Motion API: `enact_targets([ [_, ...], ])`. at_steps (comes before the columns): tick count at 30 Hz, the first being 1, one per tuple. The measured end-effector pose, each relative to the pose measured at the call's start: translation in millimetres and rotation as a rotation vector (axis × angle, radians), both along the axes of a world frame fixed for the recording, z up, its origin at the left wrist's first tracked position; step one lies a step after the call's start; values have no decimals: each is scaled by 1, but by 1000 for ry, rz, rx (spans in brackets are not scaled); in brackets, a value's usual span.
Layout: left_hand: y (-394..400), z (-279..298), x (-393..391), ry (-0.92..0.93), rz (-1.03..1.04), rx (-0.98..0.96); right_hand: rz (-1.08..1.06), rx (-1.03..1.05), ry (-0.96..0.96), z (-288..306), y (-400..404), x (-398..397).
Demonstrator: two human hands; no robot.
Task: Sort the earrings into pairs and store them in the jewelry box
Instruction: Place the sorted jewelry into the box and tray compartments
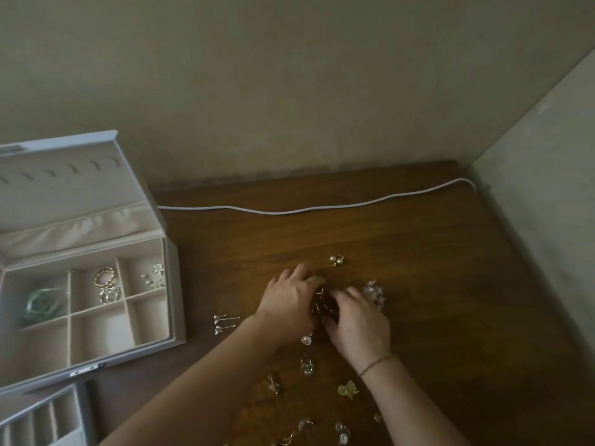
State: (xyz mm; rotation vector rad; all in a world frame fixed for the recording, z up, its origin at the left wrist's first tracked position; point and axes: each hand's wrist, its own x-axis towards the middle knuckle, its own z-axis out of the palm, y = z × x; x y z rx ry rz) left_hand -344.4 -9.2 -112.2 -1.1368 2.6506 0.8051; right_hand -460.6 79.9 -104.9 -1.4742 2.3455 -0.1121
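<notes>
My left hand (pixel 286 302) and my right hand (pixel 359 323) meet over a small dark tangle of gold-wire earrings (pixel 323 305) on the wooden table (pixel 418 252); the fingers of both curl around it. Loose earrings lie around: a pearl stud pair (pixel 336 259), a pale flower cluster (pixel 373 292), two long pin studs (pixel 223 324), clear drops (pixel 306 365) and a yellow-green flower (pixel 348 388). The open jewelry box (pixel 174 284) stands at the left, holding gold rings (pixel 108 284), flower earrings (pixel 154 275) and green hoops (pixel 43 304).
A white cable (pixel 306 210) runs across the back of the table. Walls close the back and right sides. A second tray with ring slots (pixel 45 420) sits at the lower left. More earrings (pixel 341 434) lie near the bottom edge.
</notes>
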Motion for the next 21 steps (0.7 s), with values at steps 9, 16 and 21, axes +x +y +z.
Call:
enact_targets([
  [9,0,-8,13,122,119,-48,47,-150,46,-4,1,-3],
  [16,-1,-9,32,227,158,-13,-11,-102,-9,1,-4,3],
  [21,-6,-5,52,317,195,43,2,-64,-82,13,-13,12],
])
